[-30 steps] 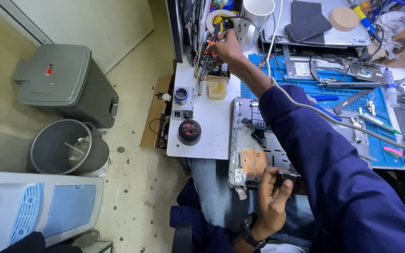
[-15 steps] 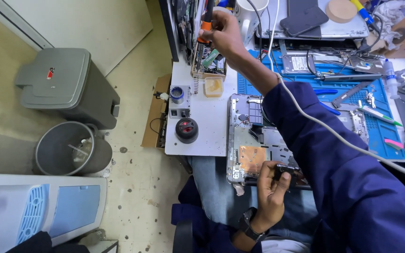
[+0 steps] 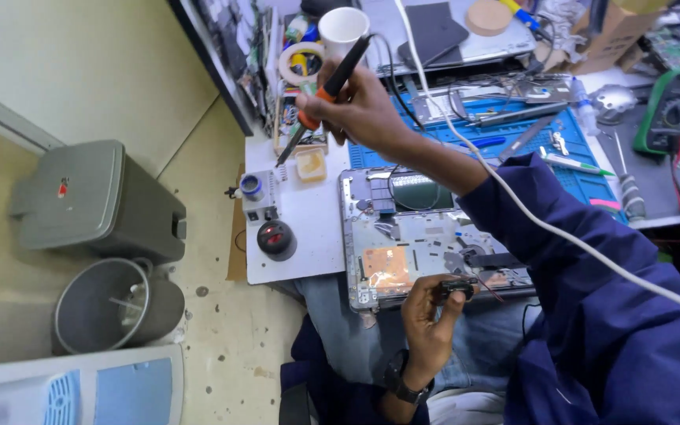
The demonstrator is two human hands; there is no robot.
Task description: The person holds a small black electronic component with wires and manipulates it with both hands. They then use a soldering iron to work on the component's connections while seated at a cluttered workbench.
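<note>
Over bench, R hand [image 3: 356, 106] grips soldering iron [image 3: 332, 86]; L hand [image 3: 428, 315] pinches small black part [image 3: 456, 286]

A single head-worn camera is looking steeply down from above the seated person, tilting slightly so the workbench [image 3: 301, 228] is running up and right. It is sitting close over the opened laptop [image 3: 426, 236] on the lap, while also taking in the floor and grey bins [image 3: 96, 205] at left.
</note>
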